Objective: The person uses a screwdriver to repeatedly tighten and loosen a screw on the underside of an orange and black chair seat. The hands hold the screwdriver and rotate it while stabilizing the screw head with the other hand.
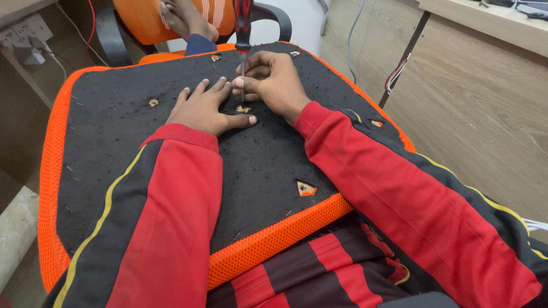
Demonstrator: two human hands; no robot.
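An upturned chair seat (114,171), black fabric underside with an orange mesh rim, lies across my lap. My left hand (205,108) rests flat on the black fabric, fingers spread, just left of a small torn hole (243,108). My right hand (274,80) is closed around the metal shaft of a screwdriver (242,25) with a red and black handle. The screwdriver stands upright with its tip at that hole. Both arms wear red and black sleeves with yellow piping.
Other holes (153,102) and a triangular cut (306,189) dot the fabric. A second orange chair (142,23) stands behind, with another person's bare feet (188,17) on it. Wooden desk panels (479,97) rise at right, a wall socket (25,34) at left.
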